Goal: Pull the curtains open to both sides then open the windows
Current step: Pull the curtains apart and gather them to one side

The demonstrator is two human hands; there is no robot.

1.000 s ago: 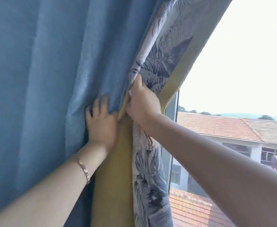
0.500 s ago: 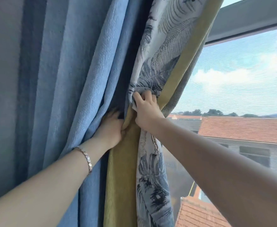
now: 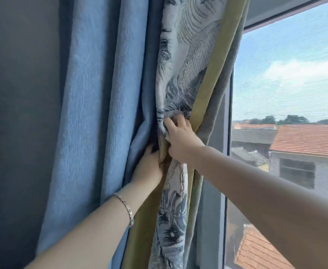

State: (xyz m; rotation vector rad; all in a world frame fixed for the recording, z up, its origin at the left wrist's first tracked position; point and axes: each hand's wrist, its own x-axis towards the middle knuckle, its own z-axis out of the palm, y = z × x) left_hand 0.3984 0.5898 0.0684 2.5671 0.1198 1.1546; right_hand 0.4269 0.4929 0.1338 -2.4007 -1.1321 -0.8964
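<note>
our right hand (image 3: 180, 141) grips the bunched curtain (image 3: 184, 61) at the left edge of the window (image 3: 287, 90); our left hand (image 3: 149, 167) presses among its folds, grip hidden, beside the wall (image 3: 19, 113).

Probably a home: curtains (image 3: 109, 94), window (image 3: 287, 94).

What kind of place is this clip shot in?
Probably an upper-floor room in a home. Full-length curtains hang beside a window, and red tiled roofs outside sit level with or below the view. Both hands, left and right, bunch the fabric.
</note>
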